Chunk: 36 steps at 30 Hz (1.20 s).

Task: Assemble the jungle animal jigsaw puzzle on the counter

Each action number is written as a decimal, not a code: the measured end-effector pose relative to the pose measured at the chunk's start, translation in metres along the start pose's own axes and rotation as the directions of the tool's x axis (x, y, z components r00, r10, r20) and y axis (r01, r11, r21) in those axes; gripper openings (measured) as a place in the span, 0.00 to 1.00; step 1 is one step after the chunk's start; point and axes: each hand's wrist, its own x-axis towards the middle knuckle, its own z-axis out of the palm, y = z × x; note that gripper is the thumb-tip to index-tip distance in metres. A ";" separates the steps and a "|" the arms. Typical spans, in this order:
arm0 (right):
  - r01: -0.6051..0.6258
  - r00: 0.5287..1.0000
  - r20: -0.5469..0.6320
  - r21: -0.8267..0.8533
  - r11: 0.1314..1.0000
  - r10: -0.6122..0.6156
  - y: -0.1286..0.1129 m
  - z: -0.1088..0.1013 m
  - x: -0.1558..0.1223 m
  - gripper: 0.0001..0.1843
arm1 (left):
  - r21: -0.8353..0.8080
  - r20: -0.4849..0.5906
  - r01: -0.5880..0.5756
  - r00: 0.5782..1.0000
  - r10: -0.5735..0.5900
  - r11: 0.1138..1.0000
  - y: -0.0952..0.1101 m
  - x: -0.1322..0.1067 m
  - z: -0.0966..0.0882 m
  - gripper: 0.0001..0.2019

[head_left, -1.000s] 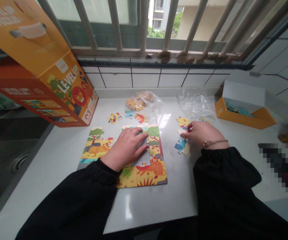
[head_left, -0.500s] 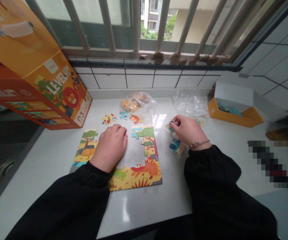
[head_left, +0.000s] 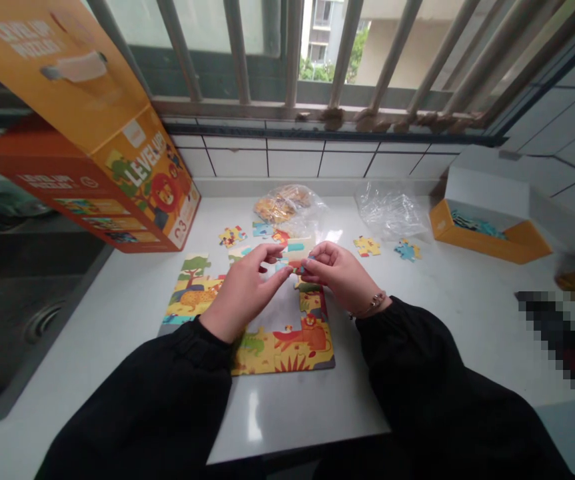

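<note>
Your two hands (head_left: 287, 283) meet in the air just above the jigsaw puzzle (head_left: 282, 347), both partly closed. Your right hand (head_left: 341, 275) pinches a small puzzle piece (head_left: 294, 265) between thumb and fingertips, and a thin bracelet (head_left: 374, 304) sits on that wrist. Your left hand (head_left: 242, 293) has its fingers curved toward the same spot, touching the cream-and-blue pieces there, though you can't tell from this view exactly how much of them it grips. The puzzle lies on the white countertop (head_left: 287, 413), partly assembled: a tree-and-leopard section at left, a lion section along the bottom, and an open gap in the middle below your hands. Loose pieces (head_left: 232, 236) lie beyond it, and two more (head_left: 367, 246) sit to the right, near a clear plastic bag (head_left: 391, 210). Another bag (head_left: 287, 207) holds pieces. An open orange box (head_left: 487, 233) stands at right, the large "Level Up" puzzle box (head_left: 117, 150) at left.
</note>
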 end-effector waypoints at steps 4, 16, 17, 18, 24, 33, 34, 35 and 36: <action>-0.010 0.998 0.062 -0.028 1.000 0.011 0.004 0.007 -0.001 0.31 | -0.233 0.048 0.120 0.993 -0.111 0.965 0.002 0.000 0.005 0.18; 0.099 0.995 0.067 -0.453 0.886 -0.077 -0.004 -0.004 -0.001 0.25 | -0.125 0.177 0.122 0.979 -0.098 0.985 0.008 -0.003 -0.002 0.14; 0.102 0.995 0.070 -0.482 0.870 -0.077 -0.005 -0.005 -0.001 0.24 | -0.109 0.172 0.112 0.981 -0.093 0.988 0.008 -0.004 -0.002 0.14; 0.110 0.994 0.068 -0.509 0.854 -0.087 -0.007 -0.005 -0.001 0.23 | -0.090 0.160 0.105 0.983 -0.090 0.990 0.008 -0.004 -0.003 0.14; 0.134 0.979 -0.020 -0.690 0.711 -0.203 -0.017 -0.013 -0.002 0.22 | 0.184 0.048 0.061 0.996 -0.071 0.981 0.001 -0.001 -0.010 0.10; 0.067 0.972 -0.103 -0.741 0.669 -0.211 -0.014 -0.019 0.001 0.22 | 0.586 -0.134 0.199 0.980 -0.148 0.785 -0.026 0.005 -0.036 0.15; 0.066 0.971 -0.106 -0.741 0.668 -0.214 -0.014 -0.019 0.001 0.21 | 0.611 -0.140 0.215 0.976 -0.164 0.762 -0.029 0.006 -0.038 0.16; 0.066 0.970 -0.110 -0.741 0.669 -0.217 -0.014 -0.018 0.000 0.21 | 0.630 -0.140 0.228 0.974 -0.181 0.742 -0.032 0.006 -0.041 0.17; 0.066 0.969 -0.114 -0.740 0.670 -0.221 -0.015 -0.018 0.000 0.21 | 0.644 -0.138 0.238 0.971 -0.195 0.727 -0.034 0.006 -0.042 0.18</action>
